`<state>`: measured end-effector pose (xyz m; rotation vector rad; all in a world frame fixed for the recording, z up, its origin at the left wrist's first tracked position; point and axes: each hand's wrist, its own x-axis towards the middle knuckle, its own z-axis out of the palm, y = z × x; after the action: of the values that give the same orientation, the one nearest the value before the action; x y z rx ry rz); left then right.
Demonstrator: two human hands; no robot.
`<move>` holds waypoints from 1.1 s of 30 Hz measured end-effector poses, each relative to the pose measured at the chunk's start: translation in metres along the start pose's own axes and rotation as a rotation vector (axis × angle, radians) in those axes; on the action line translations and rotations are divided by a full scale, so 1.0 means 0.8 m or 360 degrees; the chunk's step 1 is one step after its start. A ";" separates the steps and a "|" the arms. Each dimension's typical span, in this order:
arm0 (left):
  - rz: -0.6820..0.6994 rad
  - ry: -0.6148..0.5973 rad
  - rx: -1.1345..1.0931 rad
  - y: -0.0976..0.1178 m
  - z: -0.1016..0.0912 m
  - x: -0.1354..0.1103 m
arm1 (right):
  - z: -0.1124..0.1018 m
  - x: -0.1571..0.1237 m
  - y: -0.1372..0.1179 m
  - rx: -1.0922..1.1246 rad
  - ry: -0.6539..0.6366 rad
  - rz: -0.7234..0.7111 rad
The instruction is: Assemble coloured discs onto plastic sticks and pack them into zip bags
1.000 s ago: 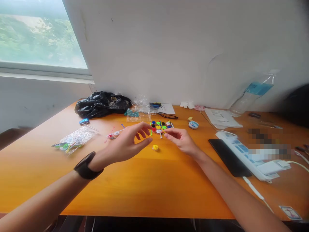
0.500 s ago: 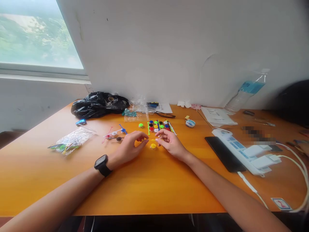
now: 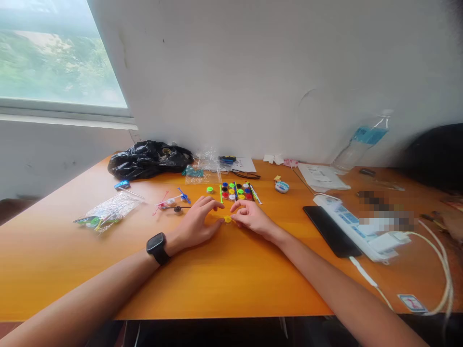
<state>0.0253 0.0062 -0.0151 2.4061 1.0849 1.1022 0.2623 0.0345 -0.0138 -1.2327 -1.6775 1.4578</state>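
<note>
Near edge of the desk (image 3: 202, 289), right: a small printed card (image 3: 411, 303). A black watch (image 3: 156, 243) is worn on the left wrist. The left hand (image 3: 218, 214) has thumb and fingertips spread apart; the right hand (image 3: 237, 215) has bent fingers and thumb close together—whether they pinch anything cannot be told. The yellow piece (image 3: 227, 219), small and round, is on the desk between the hands. To its right lie a black phone (image 3: 330, 231) and a white power strip (image 3: 351, 222); to its left, a clear bag of coloured parts (image 3: 112, 212) and a black round piece (image 3: 177, 210). Beyond the hands stands a cluster of multicoloured round pieces (image 3: 232, 192), flanked by thin sticks (image 3: 221, 193). Farther back: a crumpled black bag (image 3: 150, 161), glasses (image 3: 246, 175) and a clear bottle (image 3: 356, 149)—blue label, lettering too small to read.
</note>
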 end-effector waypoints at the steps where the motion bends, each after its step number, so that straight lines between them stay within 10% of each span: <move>1: 0.0033 0.0005 0.0013 0.001 -0.001 0.001 | -0.001 0.000 0.001 -0.0001 -0.0007 -0.0002; 24: 0.0224 -0.0353 0.0251 0.009 0.005 0.003 | -0.004 0.010 0.011 -0.0238 0.0066 -0.0112; 33: -0.0014 0.0074 0.0083 0.014 -0.013 0.001 | -0.027 -0.007 -0.020 -0.0036 0.0137 -0.0131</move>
<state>0.0237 -0.0013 -0.0017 2.4239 1.1519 1.1464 0.2793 0.0389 0.0076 -1.2063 -1.6714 1.3220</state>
